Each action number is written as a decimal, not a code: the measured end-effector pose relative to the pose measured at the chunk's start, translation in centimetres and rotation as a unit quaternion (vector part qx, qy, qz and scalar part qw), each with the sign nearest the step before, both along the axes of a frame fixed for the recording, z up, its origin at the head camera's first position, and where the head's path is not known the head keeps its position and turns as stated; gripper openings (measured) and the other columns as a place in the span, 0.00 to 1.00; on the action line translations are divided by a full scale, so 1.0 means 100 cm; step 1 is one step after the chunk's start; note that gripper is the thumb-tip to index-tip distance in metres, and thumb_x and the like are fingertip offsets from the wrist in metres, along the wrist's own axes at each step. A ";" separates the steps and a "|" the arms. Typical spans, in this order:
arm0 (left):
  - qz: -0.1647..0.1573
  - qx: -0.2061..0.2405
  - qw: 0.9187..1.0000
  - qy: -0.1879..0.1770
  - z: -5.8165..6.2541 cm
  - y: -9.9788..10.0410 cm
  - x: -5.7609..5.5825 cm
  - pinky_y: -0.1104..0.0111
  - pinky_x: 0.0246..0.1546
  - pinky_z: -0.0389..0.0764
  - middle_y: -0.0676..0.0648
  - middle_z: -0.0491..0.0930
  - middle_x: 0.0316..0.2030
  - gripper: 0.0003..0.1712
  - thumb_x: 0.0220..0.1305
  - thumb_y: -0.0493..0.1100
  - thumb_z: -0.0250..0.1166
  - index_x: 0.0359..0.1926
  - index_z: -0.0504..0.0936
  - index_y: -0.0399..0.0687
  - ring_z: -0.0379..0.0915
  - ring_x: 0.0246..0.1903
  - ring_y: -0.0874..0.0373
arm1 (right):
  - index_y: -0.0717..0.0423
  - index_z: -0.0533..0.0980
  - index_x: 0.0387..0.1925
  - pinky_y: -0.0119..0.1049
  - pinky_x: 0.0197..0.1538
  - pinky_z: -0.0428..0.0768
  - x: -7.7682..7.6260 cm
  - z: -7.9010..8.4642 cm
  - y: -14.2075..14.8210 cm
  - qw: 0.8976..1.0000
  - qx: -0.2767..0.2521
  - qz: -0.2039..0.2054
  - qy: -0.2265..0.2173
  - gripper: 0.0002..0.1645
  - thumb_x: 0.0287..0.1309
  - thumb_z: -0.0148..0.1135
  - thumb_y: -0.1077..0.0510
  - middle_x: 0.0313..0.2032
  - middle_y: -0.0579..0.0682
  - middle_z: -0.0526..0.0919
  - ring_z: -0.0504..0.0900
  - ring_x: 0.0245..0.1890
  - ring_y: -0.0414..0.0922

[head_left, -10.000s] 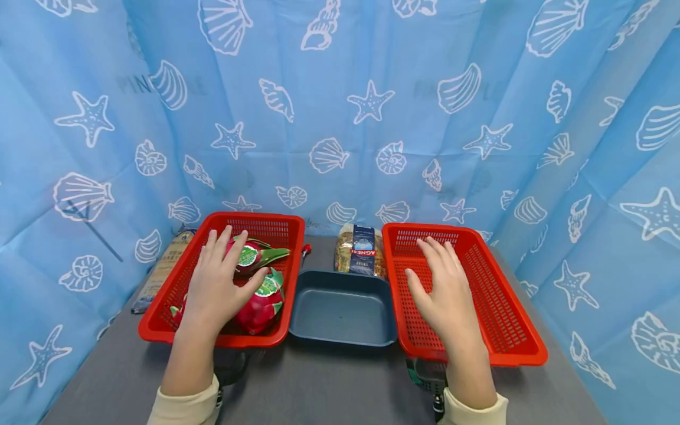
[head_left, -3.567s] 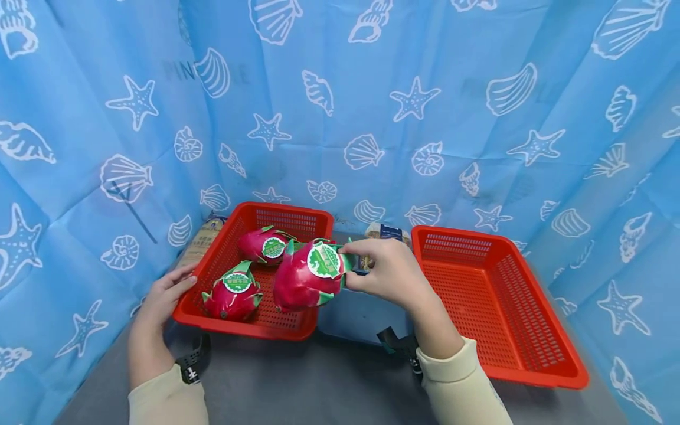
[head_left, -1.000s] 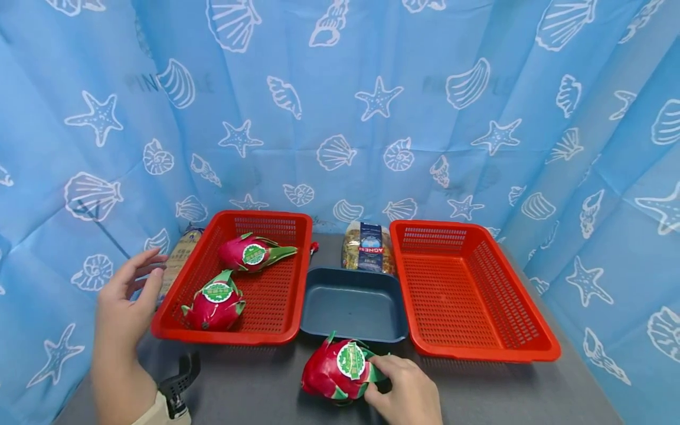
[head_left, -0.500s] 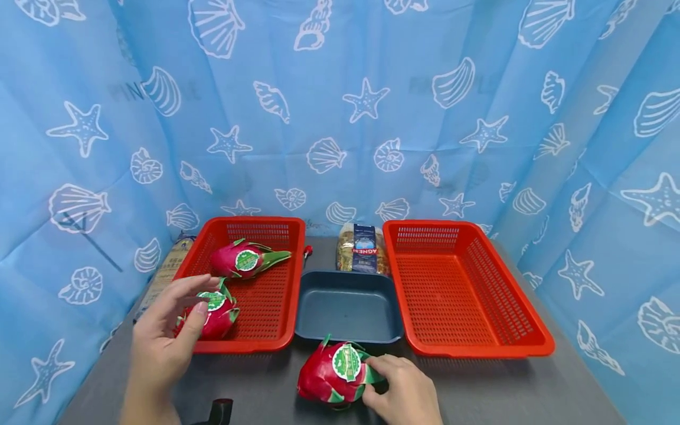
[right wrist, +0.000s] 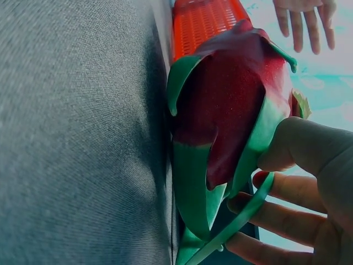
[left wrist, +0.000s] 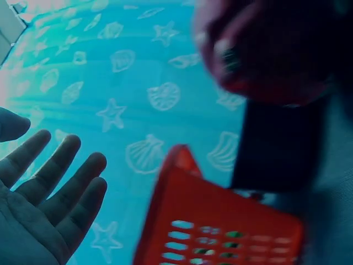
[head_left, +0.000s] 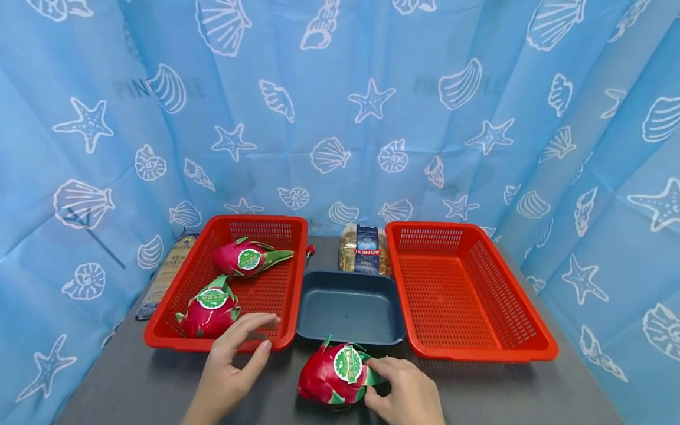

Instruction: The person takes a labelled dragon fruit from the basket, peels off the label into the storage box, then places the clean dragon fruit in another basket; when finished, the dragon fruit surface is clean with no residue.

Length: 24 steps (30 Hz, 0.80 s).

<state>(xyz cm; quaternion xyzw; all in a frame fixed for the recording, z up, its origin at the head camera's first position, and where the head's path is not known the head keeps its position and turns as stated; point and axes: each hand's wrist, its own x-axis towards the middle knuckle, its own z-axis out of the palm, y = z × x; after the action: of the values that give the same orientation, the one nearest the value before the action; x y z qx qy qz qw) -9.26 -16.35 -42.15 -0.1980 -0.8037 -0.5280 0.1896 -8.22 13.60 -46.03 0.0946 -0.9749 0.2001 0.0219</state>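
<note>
On the grey table in front of the dark tray sits a dragon fruit (head_left: pixel 326 375) with a green and white label. My right hand (head_left: pixel 406 389) pinches its green leafy end between thumb and fingers, which the right wrist view shows close up. To the left, my left hand (head_left: pixel 231 366) hovers by the front rim of the left red basket (head_left: pixel 154 339), fingers relaxed and holding nothing; in the left wrist view its fingers (left wrist: pixel 60 165) are spread. Inside that basket lie two more dragon fruits, one at the back (head_left: pixel 231 257) and one in front (head_left: pixel 207 319).
A dark blue tray (head_left: pixel 350 307) stands between the baskets. The right red basket (head_left: pixel 451 295) has nothing in it. Behind the tray are a pasta bag (head_left: pixel 366 251) and a small red-tipped object (head_left: pixel 310 251). A long packet (head_left: pixel 167 274) lies along the left; a blue curtain (head_left: pixel 340 106) encloses the table.
Earlier, my right hand lifted the dragon fruit out of the left basket and brought it to the table front. Since then my left hand has moved right, towards that fruit.
</note>
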 end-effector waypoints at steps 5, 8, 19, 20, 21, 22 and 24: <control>-0.033 0.030 0.998 -0.047 -0.014 0.010 0.003 0.63 0.46 0.85 0.53 0.81 0.55 0.28 0.64 0.28 0.68 0.62 0.80 0.53 0.80 0.52 0.56 | 0.41 0.89 0.45 0.38 0.34 0.82 -0.001 -0.001 0.002 1.000 0.000 0.010 -0.003 0.23 0.43 0.79 0.45 0.35 0.33 0.84 0.78 0.33 0.35; -0.063 0.042 0.995 -0.072 -0.022 0.019 0.005 0.63 0.48 0.84 0.50 0.82 0.55 0.26 0.66 0.30 0.68 0.62 0.80 0.54 0.80 0.53 0.55 | 0.41 0.89 0.45 0.37 0.33 0.81 -0.002 -0.001 0.003 1.000 0.001 0.012 -0.009 0.23 0.43 0.78 0.45 0.35 0.33 0.85 0.78 0.33 0.34; -0.165 -0.030 0.973 -0.161 -0.058 0.050 -0.001 0.66 0.51 0.82 0.48 0.72 0.64 0.28 0.69 0.49 0.69 0.68 0.77 0.53 0.71 0.60 0.50 | 0.41 0.88 0.46 0.38 0.34 0.81 -0.007 0.000 0.007 0.999 0.010 0.017 -0.028 0.23 0.45 0.78 0.44 0.36 0.34 0.85 0.76 0.32 0.35; -0.172 -0.039 0.970 -0.168 -0.061 0.051 -0.003 0.67 0.50 0.82 0.47 0.71 0.66 0.30 0.69 0.51 0.69 0.69 0.75 0.53 0.69 0.61 0.49 | 0.41 0.88 0.46 0.38 0.34 0.81 -0.008 0.000 0.007 0.999 0.008 0.018 -0.029 0.23 0.45 0.77 0.44 0.36 0.34 0.85 0.77 0.32 0.35; -0.178 -0.049 0.967 -0.174 -0.064 0.052 -0.003 0.68 0.49 0.82 0.47 0.69 0.68 0.32 0.68 0.52 0.69 0.70 0.74 0.53 0.68 0.62 0.48 | 0.41 0.88 0.46 0.39 0.34 0.82 -0.008 -0.001 0.007 0.999 0.006 0.019 -0.031 0.23 0.45 0.77 0.44 0.36 0.34 0.86 0.77 0.32 0.35; -0.182 -0.057 0.965 -0.181 -0.066 0.052 -0.004 0.69 0.48 0.81 0.46 0.67 0.69 0.34 0.68 0.53 0.69 0.72 0.73 0.53 0.66 0.63 0.46 | 0.41 0.88 0.46 0.39 0.35 0.82 -0.008 -0.001 0.008 0.999 0.004 0.021 -0.032 0.22 0.45 0.77 0.44 0.37 0.34 0.86 0.78 0.33 0.35; -0.189 -0.062 0.961 -0.194 -0.068 0.053 -0.005 0.69 0.47 0.81 0.45 0.65 0.71 0.38 0.67 0.55 0.69 0.74 0.70 0.52 0.64 0.64 0.43 | 0.41 0.88 0.46 0.40 0.36 0.83 -0.009 -0.002 0.009 0.999 0.001 0.028 -0.035 0.22 0.46 0.77 0.44 0.38 0.35 0.86 0.79 0.34 0.35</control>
<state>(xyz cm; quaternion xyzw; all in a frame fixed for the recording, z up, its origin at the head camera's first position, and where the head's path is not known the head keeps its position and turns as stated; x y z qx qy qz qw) -9.74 -11.01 -48.98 -0.2515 -0.8039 -0.5320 -0.0863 -9.07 14.45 -46.24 0.1145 -0.9723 0.2030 -0.0175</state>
